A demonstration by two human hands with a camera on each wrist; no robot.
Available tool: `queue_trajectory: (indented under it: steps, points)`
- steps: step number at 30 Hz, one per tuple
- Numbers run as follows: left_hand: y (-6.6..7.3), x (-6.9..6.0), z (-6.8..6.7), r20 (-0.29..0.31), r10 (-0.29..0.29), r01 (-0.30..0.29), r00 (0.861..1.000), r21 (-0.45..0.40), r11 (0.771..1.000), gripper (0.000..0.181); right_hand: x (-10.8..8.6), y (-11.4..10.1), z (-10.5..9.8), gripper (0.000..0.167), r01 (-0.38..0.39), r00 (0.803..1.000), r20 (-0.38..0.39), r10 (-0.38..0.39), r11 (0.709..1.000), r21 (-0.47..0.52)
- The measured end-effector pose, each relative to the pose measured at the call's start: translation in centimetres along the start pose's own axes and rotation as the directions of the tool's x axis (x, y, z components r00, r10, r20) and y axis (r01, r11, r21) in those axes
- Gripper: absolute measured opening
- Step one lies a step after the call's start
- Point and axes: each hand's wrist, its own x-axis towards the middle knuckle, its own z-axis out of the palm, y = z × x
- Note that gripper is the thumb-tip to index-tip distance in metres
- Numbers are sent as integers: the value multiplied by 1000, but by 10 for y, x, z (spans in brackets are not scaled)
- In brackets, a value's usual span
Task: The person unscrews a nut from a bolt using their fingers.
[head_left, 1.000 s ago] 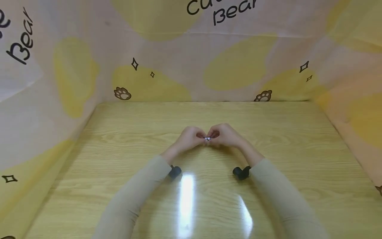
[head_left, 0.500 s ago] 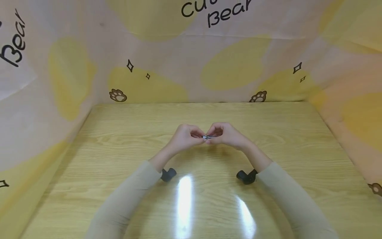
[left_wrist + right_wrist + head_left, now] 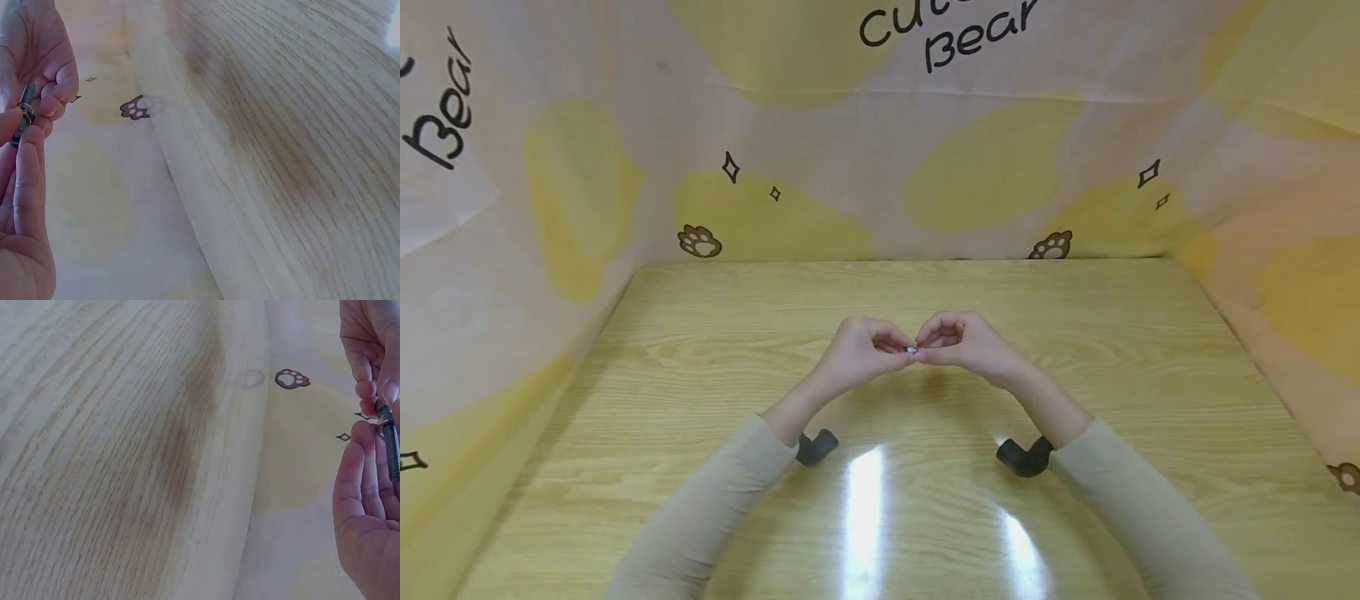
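A small dark metal bolt with a threaded shank sits between both hands, above the table. My left hand pinches its head end between thumb and fingers. Around the shank, close to that end, is a pale metal ring, apparently a washer. My right hand has thumb and fingertips together at the ring, meeting the left fingertips. In the right wrist view the shank of the bolt points toward the right palm. The fingers partly cover the bolt, and the right thumb's exact contact is hidden.
A wood-grain table lies beneath the hands. Patterned cloth with paw prints and lettering rises at the back and both sides. Dark wrist cameras stick out near both sleeves. Bright reflections show on the near tabletop.
The hands stay together around the bolt. Both wrists have spread slightly outward over the second, and less of the bolt shows between the fingertips than half a second ago.
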Motion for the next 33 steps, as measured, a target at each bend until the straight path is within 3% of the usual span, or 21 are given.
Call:
queue_trajectory:
  steps: [5,12,15,21,24,30,33]
  points:
    - [3,-2,0,-5,-11,11,1000,-11,1000,9,-3,-3,3,26,-30,999,-26,32,998,57]
    - [5,-5,-1,-16,-46,46,999,-6,999,8,-5,-2,7,14,-36,998,-52,43,991,132]
    - [6,-6,-2,-16,-42,42,999,-19,999,8,-6,-3,8,19,-29,997,-68,41,986,164]
    - [7,-8,-2,-18,-45,44,999,-51,998,8,-6,-5,11,17,-52,997,-38,60,980,192]
    - [9,-9,-1,-20,-68,66,998,-84,994,8,-7,-6,11,10,-61,997,-28,68,976,207]
    - [9,-11,1,-25,-109,102,994,-204,974,10,-10,-9,12,22,-32,998,-43,41,978,205]
    - [10,-12,0,-31,-130,119,991,-245,962,11,-10,-9,13,20,-45,998,-26,51,981,190]
